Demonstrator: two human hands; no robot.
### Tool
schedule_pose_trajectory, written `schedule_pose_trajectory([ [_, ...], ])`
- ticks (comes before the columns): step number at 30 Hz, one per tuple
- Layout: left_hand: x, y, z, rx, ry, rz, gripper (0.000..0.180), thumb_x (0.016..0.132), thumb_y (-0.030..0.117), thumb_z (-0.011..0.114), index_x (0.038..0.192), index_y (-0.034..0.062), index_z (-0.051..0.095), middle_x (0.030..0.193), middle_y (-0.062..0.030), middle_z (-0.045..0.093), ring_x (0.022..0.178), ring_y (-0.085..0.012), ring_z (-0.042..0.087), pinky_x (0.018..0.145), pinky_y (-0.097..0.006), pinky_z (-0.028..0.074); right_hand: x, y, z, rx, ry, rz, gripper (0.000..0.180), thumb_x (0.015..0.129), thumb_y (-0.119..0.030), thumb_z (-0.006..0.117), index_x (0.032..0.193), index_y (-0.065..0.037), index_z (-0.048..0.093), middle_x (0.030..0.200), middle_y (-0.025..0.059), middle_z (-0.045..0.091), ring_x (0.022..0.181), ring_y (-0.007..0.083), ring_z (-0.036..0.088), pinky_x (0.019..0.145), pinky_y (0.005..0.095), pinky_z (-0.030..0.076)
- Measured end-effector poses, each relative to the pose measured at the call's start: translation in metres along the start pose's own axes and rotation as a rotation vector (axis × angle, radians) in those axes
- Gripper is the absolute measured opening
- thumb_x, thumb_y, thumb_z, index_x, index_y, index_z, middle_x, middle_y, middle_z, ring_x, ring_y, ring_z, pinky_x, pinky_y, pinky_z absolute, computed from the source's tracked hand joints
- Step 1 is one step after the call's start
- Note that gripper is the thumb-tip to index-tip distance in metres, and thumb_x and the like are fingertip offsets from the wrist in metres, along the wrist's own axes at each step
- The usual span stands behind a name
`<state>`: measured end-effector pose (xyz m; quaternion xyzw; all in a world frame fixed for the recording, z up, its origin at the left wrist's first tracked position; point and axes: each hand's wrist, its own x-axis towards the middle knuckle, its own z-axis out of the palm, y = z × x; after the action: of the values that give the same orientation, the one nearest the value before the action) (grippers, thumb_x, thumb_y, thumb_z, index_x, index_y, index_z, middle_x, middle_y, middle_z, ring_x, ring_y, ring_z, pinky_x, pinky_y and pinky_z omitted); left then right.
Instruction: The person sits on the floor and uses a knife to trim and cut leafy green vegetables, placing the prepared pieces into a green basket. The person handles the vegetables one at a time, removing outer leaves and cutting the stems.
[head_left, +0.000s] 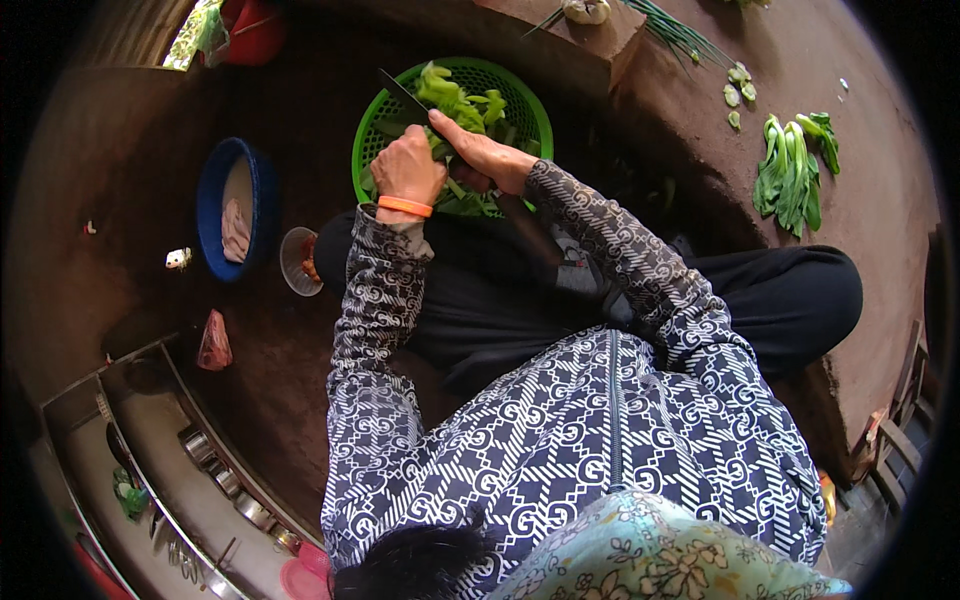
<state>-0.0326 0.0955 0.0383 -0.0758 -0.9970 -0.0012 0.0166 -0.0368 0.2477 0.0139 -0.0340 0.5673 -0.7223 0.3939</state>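
Above a green plastic colander [545, 130], my two hands are close together. My right hand [490, 158] grips a knife [402, 92], its dark blade pointing up and to the left past my fingertips; the handle is hidden. My left hand [408, 170], with an orange band on its wrist, is closed just left of it, and green leafy stalks show between the hands. What lies inside the left fist is mostly covered. Cut leafy greens [447, 92] lie in the colander beneath and beyond the hands.
Left of the colander stand a blue basin [205, 215] with pale meat and a clear bowl [290, 262]. A pinkish plastic bag [214, 342] lies nearby, above a metal rack [180, 385]. Bok choy [790, 180] and spring onions [680, 32] lie on the raised ledge [700, 150] at right.
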Motion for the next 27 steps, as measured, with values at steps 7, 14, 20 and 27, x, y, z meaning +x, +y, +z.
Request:
schedule_pose_trajectory([
  [7, 0.000, -0.018, -0.003, -0.396, -0.136, 0.027, 0.034, 0.070, 0.026, 0.073, 0.099, 0.0070, 0.071, 0.092, -0.0197, 0.072, 0.087, -0.0407, 0.069, 0.076, -0.049, 0.054, 0.001, 0.019, -0.006, 0.207, -0.007, 0.144, 0.066, 0.093, -0.078, 0.032, 0.087, -0.017, 0.055, 0.064, -0.0057, 0.042, 0.045, 0.0036, 0.032, 0.039, 0.0198, 0.026],
  [14, 0.002, -0.024, 0.009, -0.847, -0.289, 0.203, 0.034, 0.068, 0.015, 0.077, 0.100, 0.0035, 0.071, 0.087, -0.0130, 0.073, 0.082, -0.0268, 0.072, 0.076, -0.036, 0.055, -0.012, 0.026, -0.013, 0.088, 0.004, 0.099, 0.078, 0.093, -0.079, 0.031, 0.128, -0.013, 0.052, 0.065, -0.0062, 0.043, 0.046, 0.0043, 0.032, 0.041, 0.0217, 0.027],
  [20, 0.039, -0.046, -0.011, -0.151, -0.217, 0.081, 0.066, 0.064, 0.045, 0.083, 0.116, 0.0078, 0.065, 0.103, -0.0182, 0.072, 0.099, -0.0382, 0.068, 0.085, -0.047, 0.054, -0.047, 0.005, -0.060, -0.157, 0.044, 0.109, 0.097, 0.087, -0.086, 0.031, 0.153, -0.014, 0.036, 0.085, 0.0066, 0.054, 0.056, 0.0068, 0.038, 0.048, 0.0238, 0.035],
  [27, 0.118, -0.072, -0.009, 0.005, -0.451, 0.410, 0.089, 0.070, 0.061, 0.081, 0.138, 0.0080, 0.057, 0.134, -0.0166, 0.062, 0.122, -0.0356, 0.060, 0.103, -0.048, 0.048, -0.112, -0.053, -0.097, -0.169, 0.457, 0.104, 0.083, 0.086, -0.085, 0.040, 0.132, -0.017, 0.054, 0.082, 0.0029, 0.053, 0.060, 0.0044, 0.047, 0.044, 0.0183, 0.031],
])
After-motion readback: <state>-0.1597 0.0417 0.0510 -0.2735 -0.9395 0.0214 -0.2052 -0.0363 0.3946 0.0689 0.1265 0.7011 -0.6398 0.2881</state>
